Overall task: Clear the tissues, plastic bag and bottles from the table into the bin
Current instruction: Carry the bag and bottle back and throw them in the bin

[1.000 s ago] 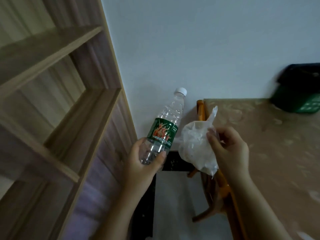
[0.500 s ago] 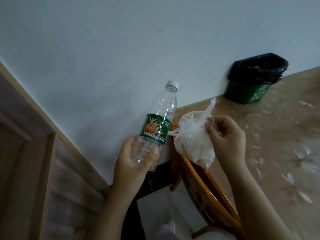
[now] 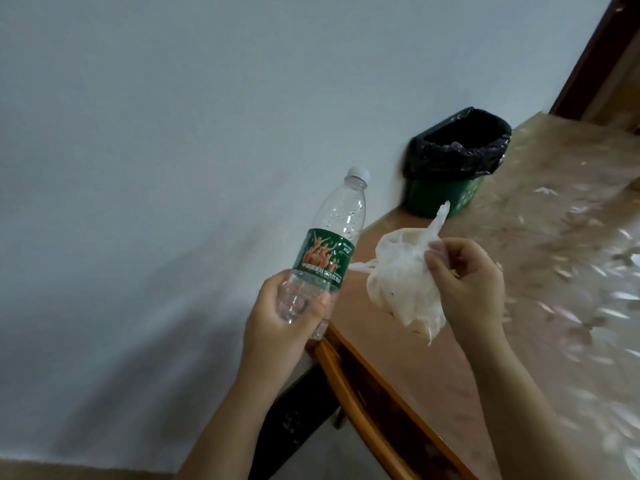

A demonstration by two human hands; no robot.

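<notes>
My left hand point(image 3: 289, 325) grips the lower part of a clear plastic bottle point(image 3: 334, 233) with a green label and a white cap, tilted up to the right. My right hand point(image 3: 465, 284) pinches a crumpled white plastic bag point(image 3: 401, 282) stuffed with tissue, held in the air to the right of the bottle. Beyond both hands a green bin point(image 3: 445, 192) with a black liner point(image 3: 457, 147) stands against the white wall, its mouth open.
A patterned tan surface point(image 3: 571, 271) stretches to the right under the bin and my right arm. An orange wooden edge point(image 3: 349, 379) runs below my hands. A dark wooden frame point(image 3: 595, 53) is at the top right. The white wall point(image 3: 173, 133) fills the left.
The view has swung to the right: the wooden shelving has left the picture and the bin now sits nearer the centre. Both hands keep the same hold on bottle and bag.
</notes>
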